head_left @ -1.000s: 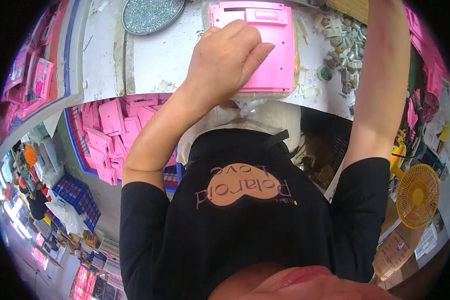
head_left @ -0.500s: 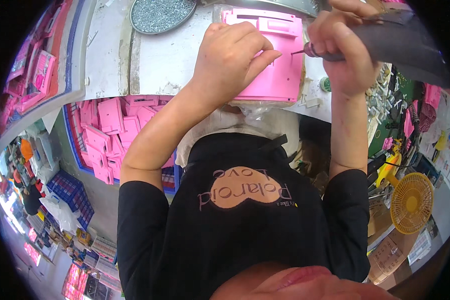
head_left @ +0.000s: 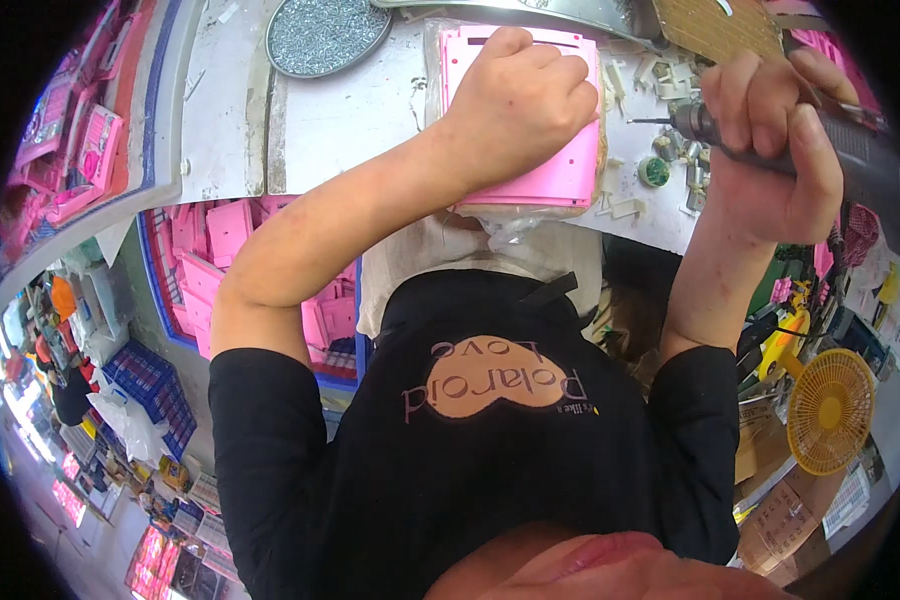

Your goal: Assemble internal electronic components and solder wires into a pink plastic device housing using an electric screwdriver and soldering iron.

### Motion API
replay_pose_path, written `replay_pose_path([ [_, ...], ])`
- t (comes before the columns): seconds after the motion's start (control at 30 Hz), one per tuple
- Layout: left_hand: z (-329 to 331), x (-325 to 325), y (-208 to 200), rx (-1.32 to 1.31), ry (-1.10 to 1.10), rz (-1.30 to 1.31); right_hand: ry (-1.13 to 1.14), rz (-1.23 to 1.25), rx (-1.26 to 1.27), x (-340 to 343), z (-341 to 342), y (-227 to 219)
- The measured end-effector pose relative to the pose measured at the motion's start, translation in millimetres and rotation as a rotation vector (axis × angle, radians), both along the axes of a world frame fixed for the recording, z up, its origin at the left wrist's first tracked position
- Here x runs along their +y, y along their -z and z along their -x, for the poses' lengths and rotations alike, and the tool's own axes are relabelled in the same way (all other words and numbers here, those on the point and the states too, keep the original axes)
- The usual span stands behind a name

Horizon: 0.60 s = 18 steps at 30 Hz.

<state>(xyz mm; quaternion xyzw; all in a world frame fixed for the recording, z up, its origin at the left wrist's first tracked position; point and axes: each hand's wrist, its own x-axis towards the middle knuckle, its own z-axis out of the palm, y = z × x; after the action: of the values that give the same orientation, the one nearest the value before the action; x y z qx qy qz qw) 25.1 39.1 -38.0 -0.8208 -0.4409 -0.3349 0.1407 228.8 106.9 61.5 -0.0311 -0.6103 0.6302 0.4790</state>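
Note:
A pink plastic panel [head_left: 560, 182] lies on a padded, plastic-wrapped support at the front edge of the white table. Over the panel's right half is my left hand [head_left: 530, 100], its fingers curled closed; whatever they hold is hidden under the hand. To the right of the panel, my right hand [head_left: 765, 125] is wrapped around a dark electric screwdriver [head_left: 855, 150]. Its thin bit points left toward the panel and stays apart from it.
A round metal dish of small screws [head_left: 328, 38] stands at the back left. White plastic bits [head_left: 625, 208] and a small green-topped round piece [head_left: 654, 172] lie right of the panel. Below the table's left is a blue crate with pink panels [head_left: 230, 230]. A yellow fan [head_left: 830, 410] is at right.
My right hand has drawn the screwdriver back to the right, off the panel. My left hand has moved right across the panel and its fingers have curled in.

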Motion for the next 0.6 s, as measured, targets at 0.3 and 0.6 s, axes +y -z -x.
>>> replay_pose_path([
  [0.3,5.1,-8.9,-4.7,-0.039,0.012,0.021,-0.007,-0.014,-0.009,-11.3,-3.0,-1.9],
  [0.6,1.2,-38.3,-33.2,-0.247,0.054,0.187,-0.038,-0.013,0.018,-27.0,9.3,-6.0],
])
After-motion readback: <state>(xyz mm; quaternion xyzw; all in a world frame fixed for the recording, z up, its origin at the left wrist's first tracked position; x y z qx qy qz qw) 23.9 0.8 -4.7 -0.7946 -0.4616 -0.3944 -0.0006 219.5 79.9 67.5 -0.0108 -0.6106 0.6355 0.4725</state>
